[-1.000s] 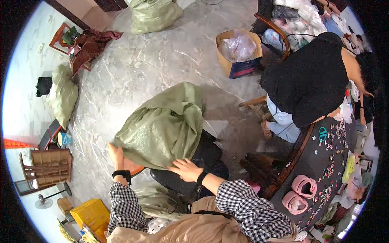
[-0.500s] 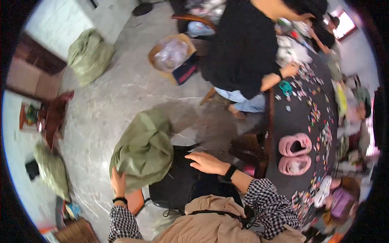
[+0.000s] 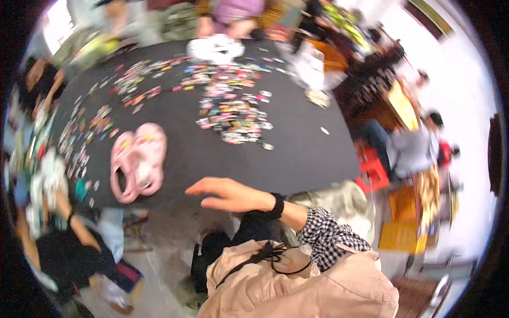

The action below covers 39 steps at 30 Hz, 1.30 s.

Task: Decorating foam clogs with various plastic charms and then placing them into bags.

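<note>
My right hand (image 3: 228, 195) hovers at the near edge of the black table (image 3: 313, 153), fingers stretched out and thumb apart, holding nothing. A black band circles its wrist, below a checked sleeve. To its left on the tabletop lies a pair of pink clogs (image 3: 154, 140), side by side with their openings toward me. Beyond the hand spreads a heap of small multicoloured pieces (image 3: 233, 114), too blurred to name singly. My left hand is out of view.
White shoe-like items (image 3: 216, 49) lie at the far edge before a person in purple (image 3: 238, 9). A co-worker in black (image 3: 74, 254) reaches over the table's left end. Right of the table stand a red stool (image 3: 373, 172), yellow boxes (image 3: 400, 236) and a pale sack (image 3: 344, 204).
The view has swung to the right, bringing the table in front of me. My left hand and the green sack it touched have left the picture. My right hand remains open.
</note>
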Tool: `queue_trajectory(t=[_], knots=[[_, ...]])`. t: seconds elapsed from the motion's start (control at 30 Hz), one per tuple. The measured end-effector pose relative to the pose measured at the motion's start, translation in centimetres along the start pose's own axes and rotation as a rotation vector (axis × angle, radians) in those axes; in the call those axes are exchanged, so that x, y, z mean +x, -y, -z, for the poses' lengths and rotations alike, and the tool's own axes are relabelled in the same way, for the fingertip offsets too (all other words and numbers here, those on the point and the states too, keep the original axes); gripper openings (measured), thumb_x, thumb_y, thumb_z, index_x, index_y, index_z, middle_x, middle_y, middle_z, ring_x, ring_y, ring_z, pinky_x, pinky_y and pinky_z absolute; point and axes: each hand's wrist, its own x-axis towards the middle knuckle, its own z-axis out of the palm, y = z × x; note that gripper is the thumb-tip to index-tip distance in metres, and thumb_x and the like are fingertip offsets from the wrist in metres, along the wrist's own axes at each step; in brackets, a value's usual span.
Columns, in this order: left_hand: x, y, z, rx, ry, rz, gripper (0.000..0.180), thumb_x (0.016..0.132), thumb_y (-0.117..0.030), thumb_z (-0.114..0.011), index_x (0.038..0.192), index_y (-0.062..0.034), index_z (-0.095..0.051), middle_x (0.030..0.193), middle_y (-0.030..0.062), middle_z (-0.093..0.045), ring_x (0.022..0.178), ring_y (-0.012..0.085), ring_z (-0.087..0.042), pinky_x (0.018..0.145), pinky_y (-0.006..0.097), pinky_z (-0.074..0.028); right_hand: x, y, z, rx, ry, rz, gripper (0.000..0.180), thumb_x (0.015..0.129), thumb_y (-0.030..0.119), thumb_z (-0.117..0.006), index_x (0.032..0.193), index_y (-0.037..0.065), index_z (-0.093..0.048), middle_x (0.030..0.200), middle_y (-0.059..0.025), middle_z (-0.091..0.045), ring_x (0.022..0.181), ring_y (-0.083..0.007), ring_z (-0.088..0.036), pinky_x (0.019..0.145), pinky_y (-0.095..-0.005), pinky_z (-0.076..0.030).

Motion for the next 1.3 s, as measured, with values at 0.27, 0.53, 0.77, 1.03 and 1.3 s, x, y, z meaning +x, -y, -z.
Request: queue_trajectory(t=[0.27, 0.53, 0.77, 1.03, 1.3], knots=[[8.3, -21.8, -6.1, -0.048, 0.528, -0.321, 0.051, 0.093, -0.026, -0.060, 0.136, -0.0033, -0.044, 0.124, 0.0141, -0.055, 0.104, 0.0244, -0.057, 0.093, 0.032, -0.044, -36.3, -2.6, 9.0, -0.154, -1.422, -0.671, 0.028, 0.094, 0.010, -0.054, 0.120, 0.003, -0.060, 0.113, -0.0106, -0.064, 0.105, -0.0196, -0.060, 0.092, -0.0320, -0.046], [0.8, -40.4, -13.6, 0.020, 0.871, -0.507, 0.044, 0.096, -0.023, -0.056, 0.134, -0.0035, -0.047, 0.121, 0.0119, -0.058, 0.102, 0.0218, -0.059, 0.089, 0.031, -0.047, -62.5, -4.6, -8.4, -0.293, -2.194, -1.319, 0.043, 0.090, 0.018, -0.060, 0.128, 0.000, -0.052, 0.129, -0.0217, -0.051, 0.117, -0.0318, -0.051, 0.098, -0.0393, -0.041], [-12.9, -54.4, -15.4, 0.435, 1.159, -1.124, 0.038, 0.094, -0.012, -0.052, 0.130, 0.0004, -0.052, 0.121, 0.0172, -0.059, 0.107, 0.0269, -0.060, 0.090, 0.035, -0.047, -60.6, -10.2, -13.1, 0.003, -2.293, -1.736, 0.118, 0.066, 0.051, -0.081, 0.150, 0.002, -0.015, 0.144, -0.0353, -0.023, 0.132, -0.0481, -0.028, 0.110, -0.0501, -0.027], [-9.2, -52.2, -16.0, 0.630, 1.238, -1.369, 0.036, 0.091, -0.010, -0.054, 0.124, 0.0039, -0.054, 0.112, 0.0209, -0.061, 0.098, 0.0322, -0.061, 0.085, 0.038, -0.048, -62.4, -10.5, -8.2, 0.092, -2.384, -1.769, 0.121, 0.053, 0.052, -0.088, 0.138, -0.008, -0.027, 0.131, -0.0312, -0.043, 0.124, -0.0432, -0.043, 0.102, -0.0473, -0.036], [-8.8, -52.8, -14.9, 0.550, 1.223, -1.357, 0.033, 0.089, -0.003, -0.052, 0.121, 0.0034, -0.055, 0.114, 0.0202, -0.060, 0.100, 0.0340, -0.060, 0.088, 0.039, -0.047, -62.6, -10.4, -10.4, -0.123, -2.512, -1.532, 0.085, 0.055, 0.036, -0.086, 0.120, -0.008, -0.053, 0.112, -0.0277, -0.062, 0.104, -0.0396, -0.060, 0.090, -0.0419, -0.046]])
